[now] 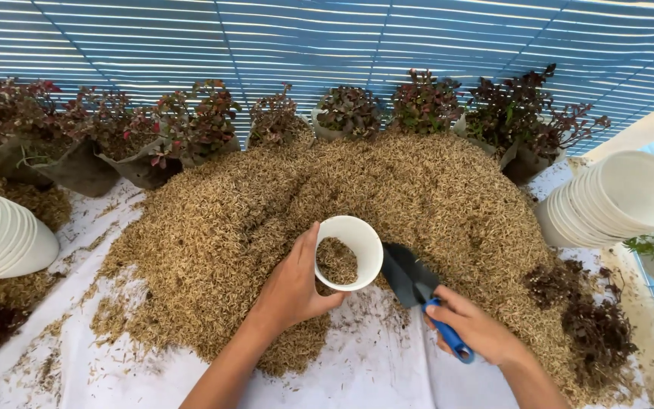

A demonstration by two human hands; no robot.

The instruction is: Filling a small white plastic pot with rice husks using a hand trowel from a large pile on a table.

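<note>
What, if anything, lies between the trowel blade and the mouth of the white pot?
Nothing visible. The trowel, held by the right hand, sits right beside the rim of the white pot, which the left hand tilts towards it. Only the husk pile lies behind them.

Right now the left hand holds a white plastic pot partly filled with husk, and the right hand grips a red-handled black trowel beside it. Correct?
Not quite: the black trowel in the right hand has a blue handle, not red, as the head view shows. The left hand does hold the white plastic pot, partly filled with husk.
</note>
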